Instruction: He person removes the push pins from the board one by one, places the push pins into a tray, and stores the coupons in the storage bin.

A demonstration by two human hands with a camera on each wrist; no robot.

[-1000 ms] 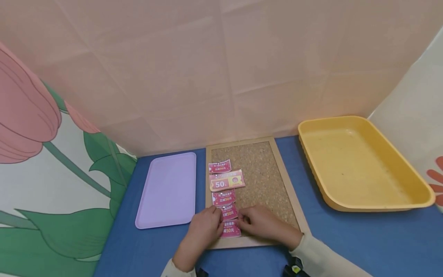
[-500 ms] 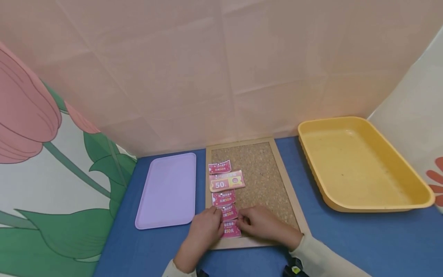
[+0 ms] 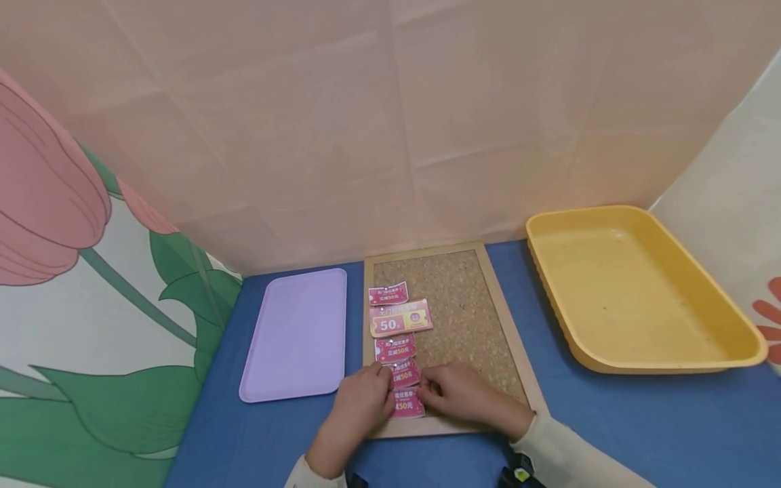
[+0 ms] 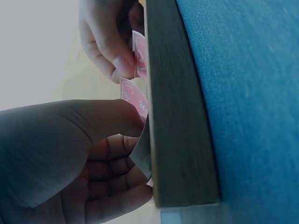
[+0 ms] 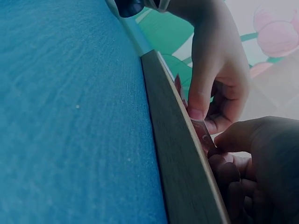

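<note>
A pink paper coupon (image 3: 407, 403) lies lowest in a column of several coupons on a framed cork board (image 3: 464, 305). My left hand (image 3: 365, 395) holds its left end, the thumb laid over the paper; this end of the coupon (image 4: 142, 151) bends up off the board in the left wrist view. At the right edge my right hand (image 3: 460, 393) pinches the paper between thumb and curled fingers, as the right wrist view shows with the coupon (image 5: 204, 133) between both hands. The left hand also covers the left side of the coupon just above (image 3: 405, 374).
A flat lilac tray (image 3: 295, 339) lies left of the board on the blue cloth (image 3: 610, 434). To the right stands a deep yellow tray (image 3: 641, 298). A wider pink and yellow coupon (image 3: 399, 318) sits among the smaller ones. A pink sheet (image 3: 366, 135) hangs behind.
</note>
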